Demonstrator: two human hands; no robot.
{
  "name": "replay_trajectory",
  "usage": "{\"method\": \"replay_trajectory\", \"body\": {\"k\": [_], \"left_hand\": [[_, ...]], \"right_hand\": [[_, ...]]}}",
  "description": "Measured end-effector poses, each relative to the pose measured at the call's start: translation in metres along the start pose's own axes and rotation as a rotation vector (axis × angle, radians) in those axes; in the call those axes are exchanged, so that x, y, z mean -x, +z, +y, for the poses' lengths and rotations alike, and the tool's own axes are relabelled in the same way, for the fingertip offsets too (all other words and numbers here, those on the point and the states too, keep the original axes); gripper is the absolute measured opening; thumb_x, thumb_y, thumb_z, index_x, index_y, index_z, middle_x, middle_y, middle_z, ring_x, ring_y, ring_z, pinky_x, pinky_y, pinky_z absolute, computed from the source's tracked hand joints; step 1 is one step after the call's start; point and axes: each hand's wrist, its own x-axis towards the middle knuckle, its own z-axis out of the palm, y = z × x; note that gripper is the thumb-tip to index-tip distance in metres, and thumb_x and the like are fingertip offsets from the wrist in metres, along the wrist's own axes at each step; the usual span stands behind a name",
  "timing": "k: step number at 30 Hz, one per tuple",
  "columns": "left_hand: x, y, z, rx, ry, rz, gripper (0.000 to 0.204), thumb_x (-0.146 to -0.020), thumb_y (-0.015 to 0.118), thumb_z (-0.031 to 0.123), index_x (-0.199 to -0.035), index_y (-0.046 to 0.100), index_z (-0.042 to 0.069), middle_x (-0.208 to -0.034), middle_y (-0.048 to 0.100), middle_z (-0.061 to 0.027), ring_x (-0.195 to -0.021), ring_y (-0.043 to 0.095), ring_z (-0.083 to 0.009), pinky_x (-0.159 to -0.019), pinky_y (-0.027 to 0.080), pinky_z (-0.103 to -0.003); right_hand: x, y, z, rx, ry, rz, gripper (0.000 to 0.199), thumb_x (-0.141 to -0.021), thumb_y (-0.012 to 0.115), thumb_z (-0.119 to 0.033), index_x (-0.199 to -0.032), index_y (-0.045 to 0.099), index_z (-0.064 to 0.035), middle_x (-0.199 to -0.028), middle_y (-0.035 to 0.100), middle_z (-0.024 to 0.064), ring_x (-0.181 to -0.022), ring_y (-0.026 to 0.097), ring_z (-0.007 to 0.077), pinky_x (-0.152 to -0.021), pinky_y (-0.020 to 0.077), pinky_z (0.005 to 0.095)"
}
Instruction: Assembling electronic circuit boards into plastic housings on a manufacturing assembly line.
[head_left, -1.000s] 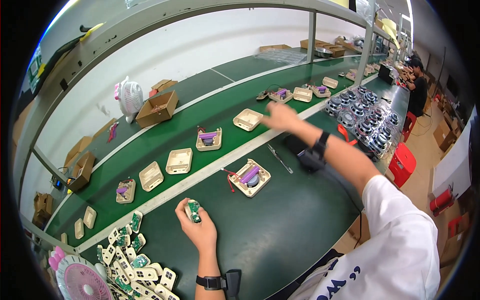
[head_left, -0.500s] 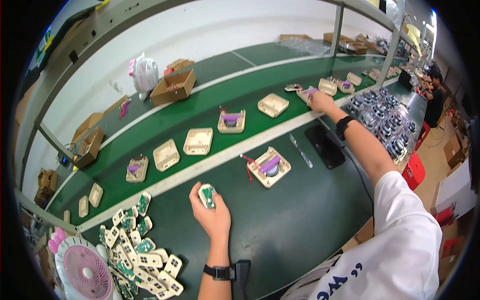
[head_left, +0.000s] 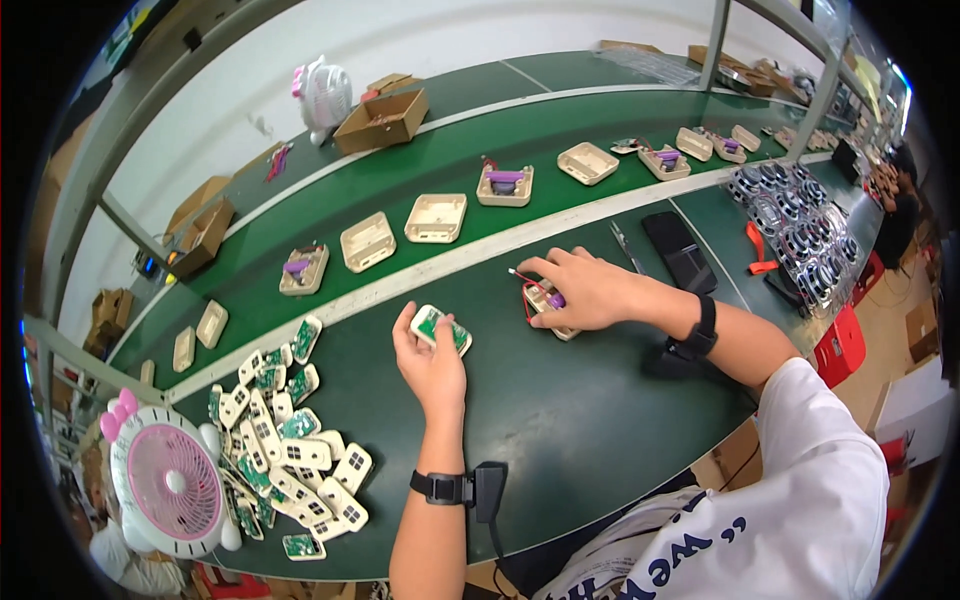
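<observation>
Head view: we see the left hand [head_left: 434, 362] pinching a circuit-board panel [head_left: 430, 323]; to its right, the right hand [head_left: 590, 290] arches over a cream housing [head_left: 566, 334] on the table [head_left: 510, 440], whether closed we cannot tell. The red wire [head_left: 526, 303], if snagged, could tear loose.

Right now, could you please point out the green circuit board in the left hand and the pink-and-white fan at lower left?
Green circuit board [head_left: 428, 323], head view: on its exposed green face.
Pink-and-white fan [head_left: 176, 482], head view: on the hub at the middle of its grille.
</observation>
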Motion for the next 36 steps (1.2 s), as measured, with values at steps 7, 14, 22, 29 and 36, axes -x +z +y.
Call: {"method": "replay_trajectory", "body": {"k": [7,14,22,29,36], "left_hand": [[0.0,-0.003,0.011,0.059,-0.043,-0.061,0.04,-0.098,0.062,-0.002,-0.137,0.049,-0.002,-0.114,0.064,-0.0129,-0.103,0.068,-0.018,-0.087,0.057,-0.031],[0.005,0.001,0.007,0.227,-0.093,-0.119,0.045,-0.099,0.064,0.001,-0.138,0.042,0.001,-0.114,0.066,-0.0119,-0.096,0.069,-0.0182,-0.079,0.059,-0.032],[0.007,0.003,0.011,0.211,-0.095,-0.29,0.037,-0.099,0.067,0.007,-0.133,0.055,0.003,-0.123,0.066,-0.0077,-0.107,0.064,-0.0147,-0.091,0.054,-0.031],[0.005,-0.002,0.021,0.214,-0.19,-0.343,0.043,-0.094,0.072,0.002,-0.132,0.053,-0.004,-0.118,0.069,-0.0143,-0.103,0.068,-0.0141,-0.087,0.056,-0.027],[0.007,0.001,0.019,0.122,-0.185,-0.315,0.034,-0.095,0.072,0.005,-0.126,0.058,-0.004,-0.11,0.071,-0.0116,-0.096,0.069,-0.0122,-0.082,0.056,-0.023]], "right_hand": [[0.017,0.014,-0.031,0.278,-0.457,0.31,0.038,-0.089,0.066,-0.022,-0.127,0.064,-0.0165,-0.135,0.053,0.0154,-0.136,0.045,0.0366,-0.11,0.0369,0.0535],[0.01,0.008,-0.033,0.001,-0.582,0.142,0.015,-0.088,0.065,-0.014,-0.097,0.068,-0.0029,-0.108,0.065,0.0106,-0.11,0.061,0.0279,-0.096,0.0449,0.0434],[-0.001,0.003,-0.015,-0.753,-0.413,-0.019,0.017,-0.099,0.064,-0.016,-0.094,0.065,0.0,-0.078,0.065,0.0028,-0.071,0.058,0.0085,-0.069,0.0496,0.028],[-0.005,0.023,-0.013,-0.326,-0.601,0.534,0.011,-0.086,0.073,-0.006,-0.095,0.067,-0.0052,-0.081,0.067,0.0085,-0.073,0.065,0.0255,-0.071,0.0532,0.0366],[-0.007,0.031,-0.009,-0.213,-0.719,0.689,0.015,-0.08,0.076,-0.004,-0.09,0.064,-0.0068,-0.078,0.064,0.0059,-0.071,0.062,0.0253,-0.072,0.0515,0.0368]]}}
